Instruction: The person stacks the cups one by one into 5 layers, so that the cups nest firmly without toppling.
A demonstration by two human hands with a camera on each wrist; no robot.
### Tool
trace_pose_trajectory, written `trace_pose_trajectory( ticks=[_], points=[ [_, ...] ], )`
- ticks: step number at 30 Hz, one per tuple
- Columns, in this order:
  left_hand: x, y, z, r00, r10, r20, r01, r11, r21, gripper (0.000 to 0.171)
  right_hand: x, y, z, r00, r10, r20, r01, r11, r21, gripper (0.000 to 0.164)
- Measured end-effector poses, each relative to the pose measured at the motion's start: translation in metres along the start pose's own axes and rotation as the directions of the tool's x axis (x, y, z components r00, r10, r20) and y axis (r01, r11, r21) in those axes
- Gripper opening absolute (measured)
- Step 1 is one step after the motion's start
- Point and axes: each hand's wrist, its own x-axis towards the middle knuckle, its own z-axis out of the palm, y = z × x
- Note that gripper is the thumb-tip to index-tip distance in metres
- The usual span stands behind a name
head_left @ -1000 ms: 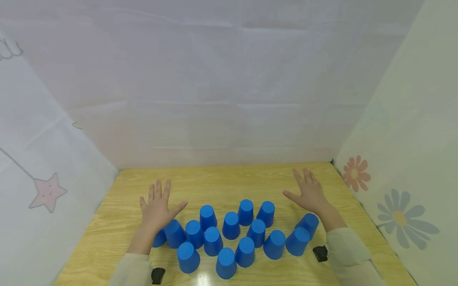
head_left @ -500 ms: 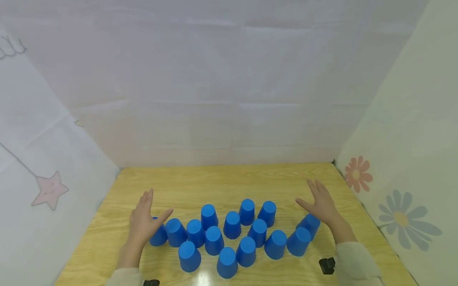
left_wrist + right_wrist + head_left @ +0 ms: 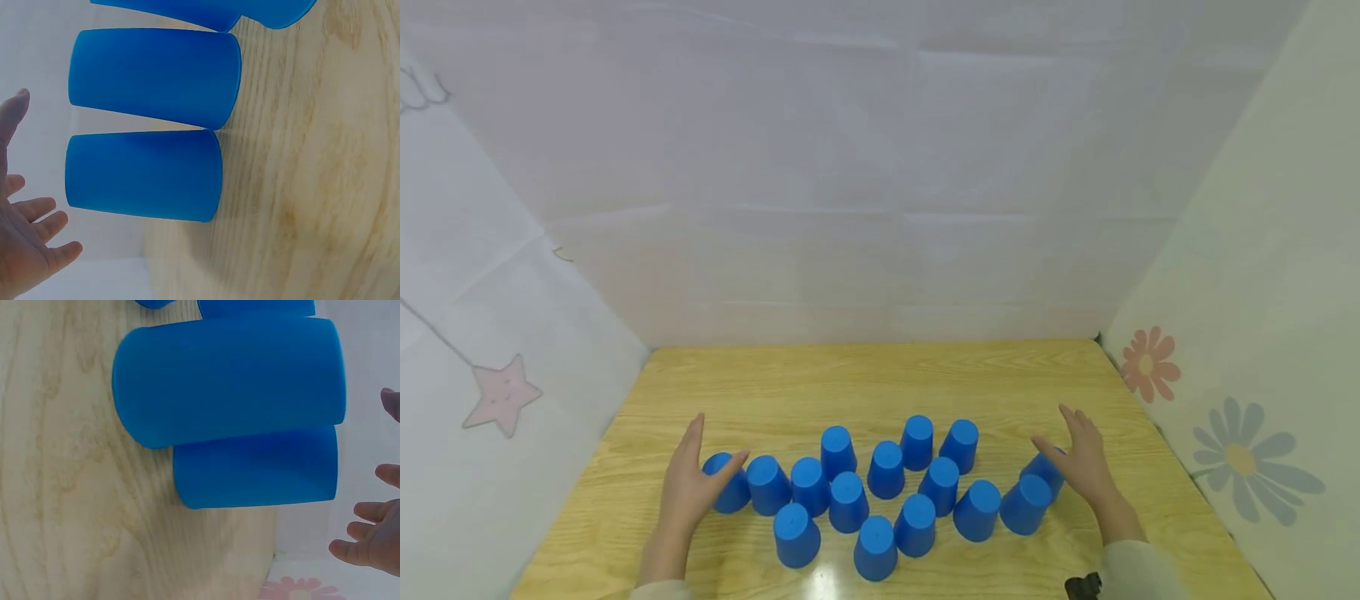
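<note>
Several blue cups stand upside down on the wooden table (image 3: 872, 375), spread in a loose band in the head view. At the left end, my left hand (image 3: 683, 487) is held beside the outermost cup (image 3: 735, 495), thumb stretched over toward its top. The left wrist view shows that cup (image 3: 144, 176) with spread fingertips (image 3: 65, 253) apart from it. My right hand (image 3: 1086, 468) hovers at the other end, its thumb overlapping the far-right cup (image 3: 1039, 470). A nearer cup (image 3: 1026, 506) partly covers that one, also in the right wrist view. Both hands hold nothing, with fingers extended.
White cloth walls enclose the table at the back (image 3: 880, 208) and on both sides, printed with a pink star (image 3: 502, 395) and flowers (image 3: 1236, 458). A black wrist piece (image 3: 1083, 587) sits by the right sleeve (image 3: 1138, 571). Wood surface shows behind the cups.
Both hands have drawn outward and back toward the body, the left uncovering the leftmost cup. They have turned more edge-on, palms facing inward. The cups stand where they were.
</note>
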Motion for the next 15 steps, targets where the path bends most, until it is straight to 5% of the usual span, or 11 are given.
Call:
trace_pose_trajectory(
  ticks=[8,15],
  points=[
    [-0.005,-0.006,0.006,0.995,-0.095,0.016,0.096,0.993,-0.073,0.094,-0.008,0.010,0.009,0.991,0.132,0.015,-0.133,0.986,0.097,0.080],
    [-0.015,-0.013,0.014,0.988,-0.152,0.001,0.151,0.983,-0.100,0.094,-0.015,0.020,0.024,0.959,0.276,0.061,-0.282,0.943,0.177,0.083]
  ],
)
